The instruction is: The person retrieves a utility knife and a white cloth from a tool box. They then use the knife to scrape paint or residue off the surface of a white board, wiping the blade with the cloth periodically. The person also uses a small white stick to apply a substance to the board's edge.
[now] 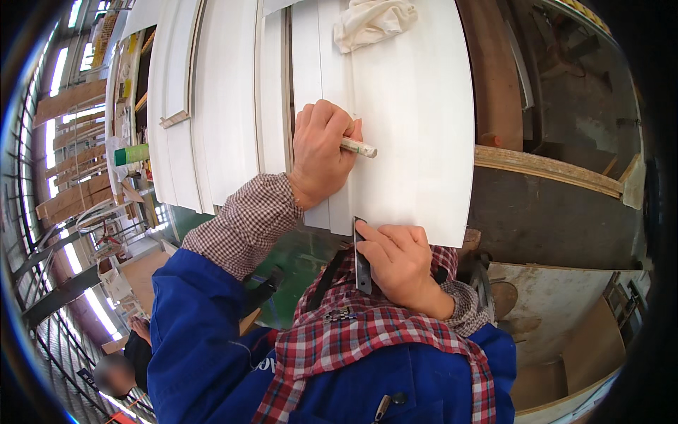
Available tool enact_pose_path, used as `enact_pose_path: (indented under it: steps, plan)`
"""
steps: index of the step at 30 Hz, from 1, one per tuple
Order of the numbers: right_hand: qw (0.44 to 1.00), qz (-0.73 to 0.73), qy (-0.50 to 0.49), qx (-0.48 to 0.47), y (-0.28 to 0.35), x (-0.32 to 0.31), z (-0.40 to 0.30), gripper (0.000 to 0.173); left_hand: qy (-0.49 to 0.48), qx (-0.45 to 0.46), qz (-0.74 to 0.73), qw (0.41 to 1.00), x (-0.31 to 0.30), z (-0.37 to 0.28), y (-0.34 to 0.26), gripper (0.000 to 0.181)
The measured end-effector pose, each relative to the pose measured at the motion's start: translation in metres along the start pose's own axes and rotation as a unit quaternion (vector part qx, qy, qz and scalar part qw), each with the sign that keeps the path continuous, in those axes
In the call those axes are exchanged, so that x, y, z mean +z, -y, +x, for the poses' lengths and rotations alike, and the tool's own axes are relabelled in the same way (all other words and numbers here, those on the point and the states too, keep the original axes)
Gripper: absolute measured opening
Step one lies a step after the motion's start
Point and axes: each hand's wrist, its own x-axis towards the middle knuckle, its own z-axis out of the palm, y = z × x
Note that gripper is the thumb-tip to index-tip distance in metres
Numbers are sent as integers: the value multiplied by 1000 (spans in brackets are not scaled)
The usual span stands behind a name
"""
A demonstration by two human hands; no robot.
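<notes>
My left hand (323, 148) is closed around a pale marker-like stick (360, 147) with printing on it, resting over the seam of the white panels near the middle. My right hand (397, 259) holds a flat dark metal blade or scraper (363, 270) at the near edge of the wide white panel (418, 175), its upper end by the panel's corner. A crumpled cream cloth (375, 24) lies on the panels at the far end.
More long white panels (228, 106) lie side by side on the left. Beyond them is a green bottle (132, 155). A wooden rail (545, 168) runs off to the right. Another person (139, 350) is at the lower left, and brown boards (74, 196) are stacked farther off.
</notes>
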Motion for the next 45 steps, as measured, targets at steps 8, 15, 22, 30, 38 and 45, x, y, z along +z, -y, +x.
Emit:
enact_pose_path:
  steps: [8,15,22,30,38,45]
  plan:
    - [999,-6,31,-17,6,-5,-4,13,1,-6,1,1000,0,-1,-1,23]
    - [998,23,46,-25,10,-15,-7,12,-2,-9,-2,1000,2,-2,1,21]
    - [1000,12,-22,6,-8,-2,-1,13,-2,-16,2,1000,2,-4,1,22]
    - [997,21,73,-18,5,-11,-4,14,-3,-17,-19,1000,3,-2,1,21]
    - [1000,8,23,-4,-4,-5,3,14,6,-22,-6,1000,0,-4,3,19]
    - [997,41,67,-14,2,-15,-3,14,-12,-17,-21,1000,2,-4,3,22]
